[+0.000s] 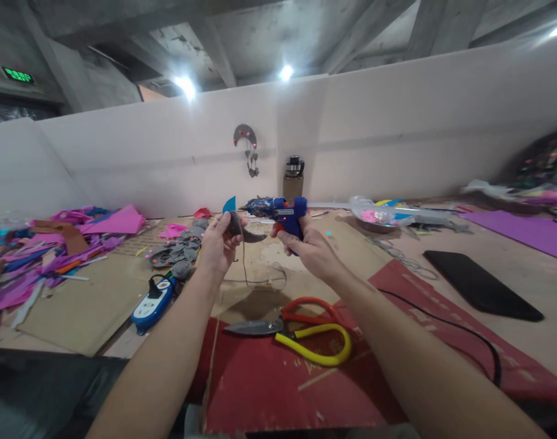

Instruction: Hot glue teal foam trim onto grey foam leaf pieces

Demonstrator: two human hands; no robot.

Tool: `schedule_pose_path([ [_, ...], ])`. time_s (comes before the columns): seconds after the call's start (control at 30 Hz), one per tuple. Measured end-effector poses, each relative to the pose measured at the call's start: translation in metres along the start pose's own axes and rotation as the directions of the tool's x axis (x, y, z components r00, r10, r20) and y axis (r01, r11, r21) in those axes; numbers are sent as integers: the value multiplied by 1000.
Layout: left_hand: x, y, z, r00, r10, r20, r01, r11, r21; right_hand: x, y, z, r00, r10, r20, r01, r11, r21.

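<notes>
My left hand [220,242] is closed on a dark grey felt crescent [253,236], and a thin grey cord [244,262] hangs down from it. A blue piece [230,203] sticks up at the fingertips of that hand; whether it is joined to the crescent I cannot tell. In my right hand [312,244] is a blue glue gun [287,210], gripped by its handle. The nozzle points left and reaches close to the blue piece and the crescent. Scissors [315,329] with one red and one yellow handle lie on red card below both hands.
A blue-white power strip [152,306] and grey felt pieces [175,247] lie left of my arm, with pink and purple scraps [77,244] beyond. A black phone-like slab [482,285] lies right. A bottle [293,177] stands by the wall, where a crescent ornament [246,137] hangs.
</notes>
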State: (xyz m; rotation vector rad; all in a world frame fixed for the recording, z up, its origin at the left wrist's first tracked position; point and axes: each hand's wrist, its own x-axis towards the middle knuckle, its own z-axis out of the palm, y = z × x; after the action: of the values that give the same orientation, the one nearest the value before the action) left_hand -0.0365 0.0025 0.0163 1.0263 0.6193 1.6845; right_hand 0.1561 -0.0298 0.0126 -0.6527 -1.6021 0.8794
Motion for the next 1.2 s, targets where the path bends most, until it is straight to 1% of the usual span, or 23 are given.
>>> schedule_pose_path([
  [0.17, -1, 0, 1, 998, 29, 53, -31, 999, 27, -1, 5, -1, 999, -34, -7, 33, 990, -134],
  [0.33, -3, 0, 3, 998, 38, 59, -40, 998, 38, -2, 3, 0, 1000, -20, -15, 16, 980, -201],
  [0.53, -4, 1, 5, 999, 21, 40, -23, 999, 40, -2, 2, 0, 999, -7, -35, -1, 976, -216],
  [0.7, -5, 2, 6, 999, 33, 42, -35, 998, 51, -2, -1, 0, 999, 2, -49, -13, 971, -237],
  [0.83, -5, 2, 5, 998, 38, 59, -40, 998, 39, -2, -2, -1, 999, -5, -37, -4, 969, -249],
  [1.03, -5, 2, 6, 995, 53, 81, -57, 998, 40, -2, -1, 0, 999, -9, -51, -4, 965, -263],
  [1.2, -5, 2, 6, 995, 60, 78, -63, 997, 40, -3, -2, 0, 998, -11, -58, -5, 963, -271],
])
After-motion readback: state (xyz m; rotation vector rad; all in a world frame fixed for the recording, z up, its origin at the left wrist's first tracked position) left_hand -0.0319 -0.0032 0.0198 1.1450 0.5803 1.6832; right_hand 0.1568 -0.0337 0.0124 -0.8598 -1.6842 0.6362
